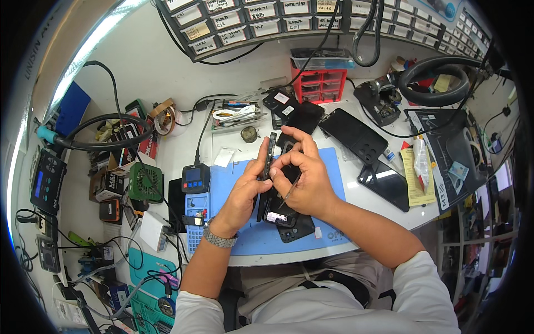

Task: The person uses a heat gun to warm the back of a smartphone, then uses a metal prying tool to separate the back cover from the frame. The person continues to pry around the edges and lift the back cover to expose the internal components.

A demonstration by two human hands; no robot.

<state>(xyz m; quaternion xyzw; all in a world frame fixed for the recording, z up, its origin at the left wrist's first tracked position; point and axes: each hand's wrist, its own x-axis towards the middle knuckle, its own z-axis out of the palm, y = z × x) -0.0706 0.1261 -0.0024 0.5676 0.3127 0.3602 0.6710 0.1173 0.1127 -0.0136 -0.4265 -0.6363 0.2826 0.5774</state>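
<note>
My left hand [245,186], with a metal watch on its wrist, grips a thin black phone part [271,149] turned edge-on above the blue mat. My right hand [308,175] is closed, with thumb and index finger meeting at that part's edge. A slim dark tool [290,192], its kind unclear, slants down out of the right hand. Below both hands lies an opened phone body [280,216] with its inside partly showing. A dark phone back piece [299,229] rests beside it, near the mat's front edge. My fingers hide much of these parts.
The blue work mat [236,244] covers the desk's middle. Dark phones [353,135] lie to its right, near a yellow paper [421,172]. A small blue-black device [196,178] stands left. A red drawer box [320,84] is behind; cables hang about.
</note>
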